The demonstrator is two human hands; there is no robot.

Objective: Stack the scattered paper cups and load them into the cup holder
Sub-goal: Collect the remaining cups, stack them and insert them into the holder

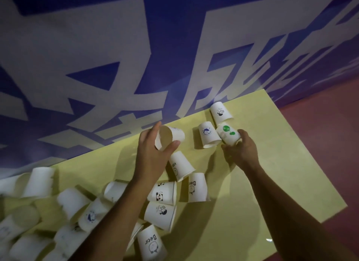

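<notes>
My left hand (153, 154) grips a white paper cup (171, 136) held on its side, its open mouth facing me, above the yellow table (272, 173). My right hand (242, 150) holds a cup with a green print (227, 134) near the table's far edge. Beside it stand a cup with a blue print (208, 133), upside down, and another white cup (220, 111). Several more paper cups lie scattered below my arms, such as a panda cup (163, 192) and a "Bear" cup (152, 243). No cup holder is in view.
A blue wall banner with large white characters (136, 56) rises directly behind the table. A heap of blurred cups (38, 212) fills the table's left side. Reddish floor (320, 134) lies beyond the table's right edge.
</notes>
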